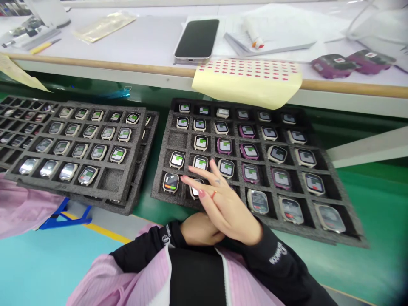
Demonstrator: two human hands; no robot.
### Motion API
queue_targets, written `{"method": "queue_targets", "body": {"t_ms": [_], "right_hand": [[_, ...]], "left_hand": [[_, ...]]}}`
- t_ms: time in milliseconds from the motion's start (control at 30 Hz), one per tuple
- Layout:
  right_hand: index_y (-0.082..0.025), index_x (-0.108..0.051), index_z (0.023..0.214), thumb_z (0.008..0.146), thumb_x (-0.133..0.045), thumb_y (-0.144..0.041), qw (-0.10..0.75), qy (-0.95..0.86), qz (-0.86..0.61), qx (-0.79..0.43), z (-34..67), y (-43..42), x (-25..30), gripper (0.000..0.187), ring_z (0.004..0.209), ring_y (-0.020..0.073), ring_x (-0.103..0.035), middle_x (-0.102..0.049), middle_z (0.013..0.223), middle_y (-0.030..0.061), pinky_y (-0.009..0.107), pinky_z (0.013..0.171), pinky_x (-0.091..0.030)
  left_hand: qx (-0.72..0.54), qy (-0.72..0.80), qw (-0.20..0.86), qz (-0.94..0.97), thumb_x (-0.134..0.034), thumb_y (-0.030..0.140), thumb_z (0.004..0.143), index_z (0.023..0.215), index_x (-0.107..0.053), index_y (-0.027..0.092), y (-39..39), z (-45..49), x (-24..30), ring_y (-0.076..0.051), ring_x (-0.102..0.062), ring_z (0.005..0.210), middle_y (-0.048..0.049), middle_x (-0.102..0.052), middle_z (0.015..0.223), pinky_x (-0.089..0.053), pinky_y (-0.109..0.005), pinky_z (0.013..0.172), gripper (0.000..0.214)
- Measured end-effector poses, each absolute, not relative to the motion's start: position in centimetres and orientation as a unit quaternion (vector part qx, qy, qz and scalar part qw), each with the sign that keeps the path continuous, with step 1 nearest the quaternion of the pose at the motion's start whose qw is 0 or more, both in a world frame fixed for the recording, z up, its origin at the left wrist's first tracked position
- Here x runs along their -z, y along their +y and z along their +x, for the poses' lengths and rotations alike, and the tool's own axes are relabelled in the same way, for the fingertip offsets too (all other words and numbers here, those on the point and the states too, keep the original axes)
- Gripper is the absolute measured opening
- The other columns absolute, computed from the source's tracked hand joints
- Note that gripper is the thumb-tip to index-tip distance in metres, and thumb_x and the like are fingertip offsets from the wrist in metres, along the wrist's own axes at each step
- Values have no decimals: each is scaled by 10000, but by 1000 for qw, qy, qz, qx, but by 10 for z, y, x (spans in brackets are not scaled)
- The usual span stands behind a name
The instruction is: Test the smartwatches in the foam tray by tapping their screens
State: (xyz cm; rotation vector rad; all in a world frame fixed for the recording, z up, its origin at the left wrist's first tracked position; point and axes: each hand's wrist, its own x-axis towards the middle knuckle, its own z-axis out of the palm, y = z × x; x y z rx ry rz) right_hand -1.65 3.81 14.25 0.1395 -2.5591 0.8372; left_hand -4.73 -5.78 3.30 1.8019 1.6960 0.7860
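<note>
lettering (278,253) on the black cuffs (266,238) is unclear. the spread right hand (225,206) partly blocks near watches (250,151) in the right foam tray (177,139); the left hand's (196,229) grip is hidden. beyond, an arrow-printed yellow sheet (247,83) overhangs the bench (153,38).

Grey tray (177,139); cream and purple watches (224,145)
</note>
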Motion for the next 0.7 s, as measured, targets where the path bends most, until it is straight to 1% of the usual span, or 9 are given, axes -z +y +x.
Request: {"method": "queue_targets", "body": {"t_ms": [67, 200, 367, 500, 633, 700], "right_hand": [[-157, -578, 1364, 1001, -382, -95, 231, -924, 40, -301, -4, 45, -144, 417, 1350, 255, -497, -684, 1253, 95, 658, 1224, -176], [-162, -569, 1382, 990, -388, -94, 227, -924, 30, -305, 13, 51, -141, 437, 1344, 256, -505, -695, 1225, 100, 669, 1219, -157], [-165, -600, 1357, 981, -394, -119, 223, -922, 34, -315, 15, 49, -136, 432, 1323, 276, -529, -715, 1174, 100, 674, 1207, -190], [-164, -641, 1303, 982, -399, -116, 204, -922, 32, -327, 11, 50, -136, 405, 1287, 266, -561, -727, 1148, 85, 668, 1215, -174], [-199, -636, 1327, 997, -372, -142, 228, -921, 17, -316, 10, 59, -143, 427, 1283, 267, -567, -724, 1157, 76, 652, 1226, -170], [-215, -662, 1294, 998, -371, -146, 231, -927, 5, -295, 8, 64, -148, 421, 1284, 277, -565, -722, 1167, 67, 657, 1227, -173]], "left_hand": [[-297, 597, 283, 689, -515, 244, 971, 1216, -646, 170, -62, -48, -29, -213, -595, 1226, -73, -667, 1288, -486, -320, 1051, 288], [-318, 572, 297, 696, -415, 218, 991, 1226, -618, 120, -61, -47, -25, -221, -549, 1297, -107, -662, 1296, -431, -343, 1118, 325], [-303, 575, 265, 712, -353, 220, 1010, 1311, -561, 119, -61, -43, -15, -212, -521, 1325, -105, -622, 1358, -396, -336, 1145, 379], [-295, 579, 260, 714, -377, 222, 1007, 1292, -584, 122, -61, -43, -15, -211, -551, 1297, -118, -617, 1369, -413, -336, 1132, 367], [-284, 583, 261, 715, -423, 235, 997, 1220, -649, 149, -60, -46, -22, -211, -621, 1213, -90, -671, 1297, -471, -323, 1072, 329], [-273, 579, 259, 723, -428, 241, 1000, 1214, -663, 162, -60, -47, -24, -212, -655, 1155, -78, -704, 1235, -497, -329, 1036, 328]]}}
